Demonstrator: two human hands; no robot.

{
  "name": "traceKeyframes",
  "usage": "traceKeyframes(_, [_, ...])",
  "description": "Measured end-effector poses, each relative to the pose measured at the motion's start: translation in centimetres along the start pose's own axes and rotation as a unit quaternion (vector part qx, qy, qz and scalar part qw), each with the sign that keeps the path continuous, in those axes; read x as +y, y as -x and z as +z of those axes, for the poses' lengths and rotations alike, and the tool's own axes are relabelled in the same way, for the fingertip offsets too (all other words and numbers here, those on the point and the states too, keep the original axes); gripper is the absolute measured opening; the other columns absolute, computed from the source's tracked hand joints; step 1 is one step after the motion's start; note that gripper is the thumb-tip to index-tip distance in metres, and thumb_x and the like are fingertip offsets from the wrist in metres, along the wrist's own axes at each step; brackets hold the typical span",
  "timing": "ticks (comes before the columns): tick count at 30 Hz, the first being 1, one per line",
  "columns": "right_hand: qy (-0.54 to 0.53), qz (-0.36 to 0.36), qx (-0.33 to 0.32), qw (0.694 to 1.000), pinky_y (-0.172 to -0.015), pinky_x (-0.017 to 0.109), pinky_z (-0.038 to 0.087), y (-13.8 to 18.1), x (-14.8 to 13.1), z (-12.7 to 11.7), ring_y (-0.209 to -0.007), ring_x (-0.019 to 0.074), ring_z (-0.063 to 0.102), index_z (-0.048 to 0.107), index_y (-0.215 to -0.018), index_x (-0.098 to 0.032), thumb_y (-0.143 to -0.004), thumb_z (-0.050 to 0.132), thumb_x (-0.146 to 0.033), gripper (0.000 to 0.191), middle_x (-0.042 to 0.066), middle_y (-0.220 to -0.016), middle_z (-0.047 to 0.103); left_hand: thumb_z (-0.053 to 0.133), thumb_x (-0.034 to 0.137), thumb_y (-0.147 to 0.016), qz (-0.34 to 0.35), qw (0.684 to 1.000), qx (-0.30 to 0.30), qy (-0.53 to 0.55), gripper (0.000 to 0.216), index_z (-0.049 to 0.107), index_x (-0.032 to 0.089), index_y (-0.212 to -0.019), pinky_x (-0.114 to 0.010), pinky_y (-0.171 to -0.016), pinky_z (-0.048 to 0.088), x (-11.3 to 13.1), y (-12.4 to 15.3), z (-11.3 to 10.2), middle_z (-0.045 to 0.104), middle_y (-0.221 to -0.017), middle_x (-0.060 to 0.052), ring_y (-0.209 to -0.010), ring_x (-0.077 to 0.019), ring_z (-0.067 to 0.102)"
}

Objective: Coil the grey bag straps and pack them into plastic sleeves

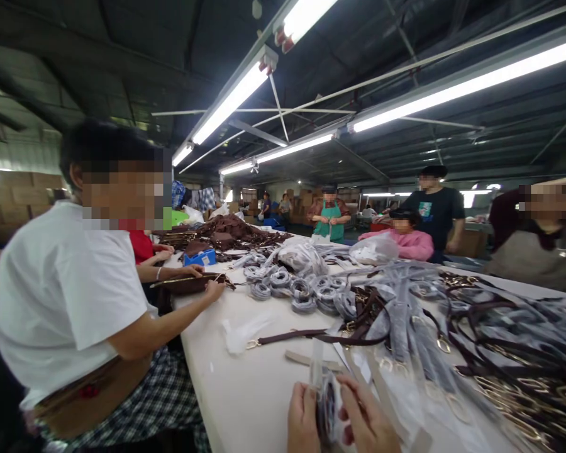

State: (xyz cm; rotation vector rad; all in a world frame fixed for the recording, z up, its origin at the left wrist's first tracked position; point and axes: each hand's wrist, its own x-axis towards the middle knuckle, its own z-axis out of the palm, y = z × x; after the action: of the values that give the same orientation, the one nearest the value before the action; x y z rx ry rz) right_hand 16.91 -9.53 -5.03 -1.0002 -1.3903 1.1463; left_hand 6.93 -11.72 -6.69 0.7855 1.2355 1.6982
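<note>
Close to the table's near edge, my left hand (302,416) grips one side of a rolled strap (329,406) wrapped in clear plastic. A loose end of the plastic sticks up above the roll. On the other side, my right hand (368,418) is closed on the same roll, its fingers bent against the wrap. Just beyond lies a dark brown strap (295,337) with a gold-coloured metal clip (253,344) at its end. Several plastic-wrapped strap coils (303,296) sit farther up the table.
The white table (226,390) bears straps with gold hardware (519,402) at right, a brown pile (231,229) at the far end and a blue box (200,258). A co-worker in a white shirt (75,277) handles a brown piece at left. Other people stand or sit around.
</note>
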Motion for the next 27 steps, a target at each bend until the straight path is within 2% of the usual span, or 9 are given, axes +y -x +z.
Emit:
traceKeyframes(3, [-0.136,0.108,-0.027,0.984,-0.039,0.024,0.044,-0.7,-1.6,0.5,-0.040,0.0119,0.042,0.063,-0.104,-0.021,-0.069,0.068,-0.070,0.061,-0.008,-0.048,0.046,0.042,0.087,-0.068,0.059,0.997,-0.027,-0.049,0.065,0.046,0.022,-0.074,-0.029,-0.064,0.040,-0.9,0.2,0.5,0.046,-0.066,0.003,-0.066,-0.0159,0.048])
traceKeyframes(4, [-0.159,0.129,-0.021,0.979,-0.041,0.023,0.045,-0.7,-1.8,0.7,-0.042,0.0112,0.043,0.063,-0.101,-0.020,-0.065,0.071,-0.070,0.062,-0.009,-0.048,0.045,0.041,0.085,-0.071,0.072,0.995,-0.027,-0.064,0.064,0.046,0.021,-0.074,-0.030,-0.068,0.040,-1.1,0.3,0.6,0.047,-0.067,0.002,-0.069,-0.0163,0.049])
traceKeyframes(6, [-0.164,0.152,0.002,0.975,-0.046,0.022,0.048,-0.4,-1.9,1.0,-0.052,0.0123,0.052,0.065,-0.097,-0.020,-0.061,0.077,-0.066,0.059,-0.005,-0.058,0.055,0.039,0.083,-0.074,0.077,0.992,-0.036,-0.090,0.063,0.047,0.021,-0.076,-0.031,-0.073,0.041,-1.0,0.6,0.6,0.049,-0.071,0.001,-0.074,-0.0175,0.050])
traceKeyframes(8, [-0.162,0.160,0.004,0.974,-0.051,0.021,0.050,0.1,-1.7,1.1,-0.068,0.0159,0.060,0.069,-0.093,-0.020,-0.061,0.081,-0.059,0.052,0.002,-0.076,0.066,0.040,0.080,-0.077,0.070,0.990,-0.062,-0.106,0.059,0.047,0.021,-0.080,-0.031,-0.078,0.041,-0.6,0.8,0.4,0.051,-0.076,-0.001,-0.080,-0.0187,0.051])
traceKeyframes(10, [-0.174,0.156,-0.003,0.972,-0.057,0.022,0.052,0.5,-1.4,0.9,-0.076,0.0172,0.061,0.071,-0.083,-0.019,-0.061,0.083,-0.055,0.043,0.004,-0.083,0.068,0.040,0.076,-0.080,0.066,0.987,-0.092,-0.110,0.057,0.048,0.021,-0.085,-0.032,-0.083,0.041,-0.2,1.1,0.1,0.053,-0.083,-0.002,-0.087,-0.0200,0.052])
traceKeyframes(14, [-0.174,0.144,-0.011,0.974,-0.057,0.021,0.051,0.7,-1.0,0.7,-0.070,0.0158,0.058,0.071,-0.071,-0.018,-0.056,0.084,-0.056,0.043,0.002,-0.073,0.064,0.041,0.072,-0.081,0.061,0.987,-0.108,-0.106,0.052,0.046,0.021,-0.085,-0.033,-0.083,0.042,0.1,1.4,0.1,0.052,-0.085,-0.003,-0.088,-0.0203,0.050])
traceKeyframes(19, [-0.247,0.156,0.026,0.956,-0.055,0.017,0.053,0.5,-0.8,0.6,-0.071,0.0137,0.059,0.073,-0.075,-0.020,-0.049,0.089,-0.054,0.045,0.000,-0.076,0.066,0.044,0.058,-0.085,0.041,0.989,-0.107,-0.096,0.037,0.045,0.021,-0.082,-0.032,-0.080,0.042,0.6,1.5,0.3,0.050,-0.081,-0.001,-0.084,-0.0187,0.048])
traceKeyframes(22, [-0.301,0.163,0.042,0.938,-0.052,0.014,0.052,0.4,-0.9,0.2,-0.066,0.0103,0.059,0.074,-0.078,-0.021,-0.045,0.092,-0.049,0.047,-0.002,-0.076,0.067,0.046,0.050,-0.086,0.050,0.983,-0.145,-0.105,0.030,0.047,0.020,-0.088,-0.033,-0.086,0.041,1.2,1.9,0.1,0.055,-0.088,-0.003,-0.090,-0.0206,0.051])
traceKeyframes(27, [-0.325,0.167,0.074,0.928,-0.049,0.012,0.052,0.3,-1.3,-0.6,-0.059,0.0069,0.058,0.073,-0.077,-0.021,-0.047,0.093,-0.044,0.043,-0.003,-0.076,0.067,0.052,0.045,-0.084,0.065,0.967,-0.212,-0.125,0.030,0.050,0.019,-0.100,-0.033,-0.090,0.040,1.6,2.1,-0.1,0.062,-0.100,-0.005,-0.098,-0.0227,0.054])
